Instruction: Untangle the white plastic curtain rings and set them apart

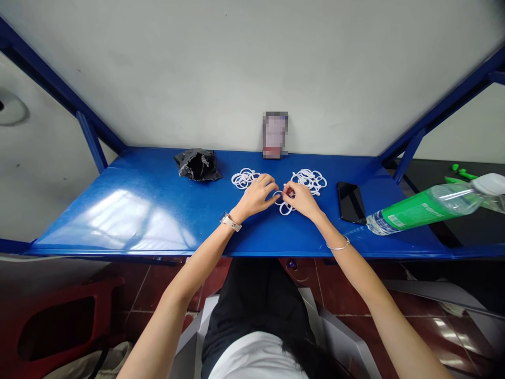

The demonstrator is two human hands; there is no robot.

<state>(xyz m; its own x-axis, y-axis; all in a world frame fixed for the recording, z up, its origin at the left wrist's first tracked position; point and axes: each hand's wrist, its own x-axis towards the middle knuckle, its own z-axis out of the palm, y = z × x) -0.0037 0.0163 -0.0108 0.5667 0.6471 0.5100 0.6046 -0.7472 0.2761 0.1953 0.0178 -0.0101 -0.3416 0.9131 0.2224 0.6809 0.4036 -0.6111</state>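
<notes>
On the blue table (150,210) lie two heaps of white rings: a smaller heap (242,178) on the left and a larger heap (311,180) on the right. My left hand (258,193) and my right hand (300,199) meet between the heaps, fingertips pinched together on a white ring (279,196). A few more white rings (286,209) lie just under the hands. A watch is on my left wrist and a thin bangle on my right.
A crumpled black bag (198,165) sits at the back left of the rings. A black phone (351,202) lies to the right, beside a tipped plastic water bottle (426,208) with a green label. A small blurred card (275,135) leans on the wall.
</notes>
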